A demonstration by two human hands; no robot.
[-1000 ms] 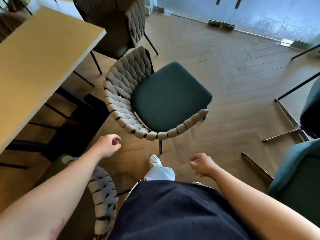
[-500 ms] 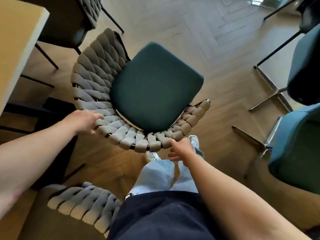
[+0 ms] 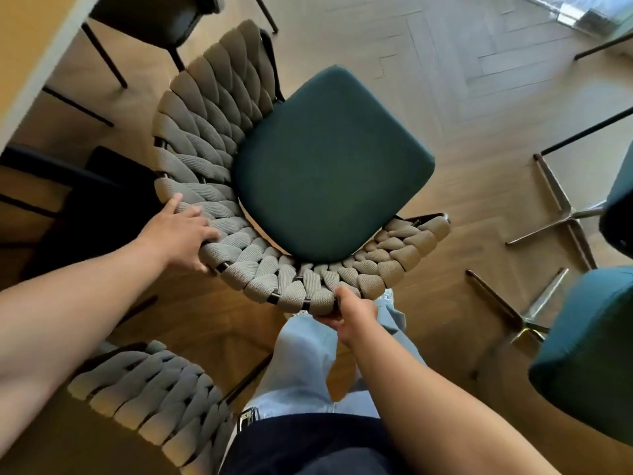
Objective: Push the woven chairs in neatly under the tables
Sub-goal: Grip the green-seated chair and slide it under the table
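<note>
A woven chair [image 3: 212, 138] with a grey rope backrest and a dark green seat cushion [image 3: 329, 166] stands right in front of me, its back curving toward me. My left hand [image 3: 178, 231] grips the top rail of the backrest on the left, fingers over the weave. My right hand [image 3: 352, 311] grips the rail's lower right stretch, fingers curled under it. A light wooden table [image 3: 30, 46] runs along the upper left, with the chair's back turned partly toward it.
A second woven chair [image 3: 154, 385] stands at my lower left, a dark chair [image 3: 161, 15] at the top left by the table. Green upholstered chairs [image 3: 589, 358] with metal legs crowd the right. Dark table legs [image 3: 41, 159] stand at the left. Herringbone wood floor lies beyond.
I have stepped closer to the chair. Both hands went from hanging free a second ago to gripping the backrest rail, and the chair now fills more of the view.
</note>
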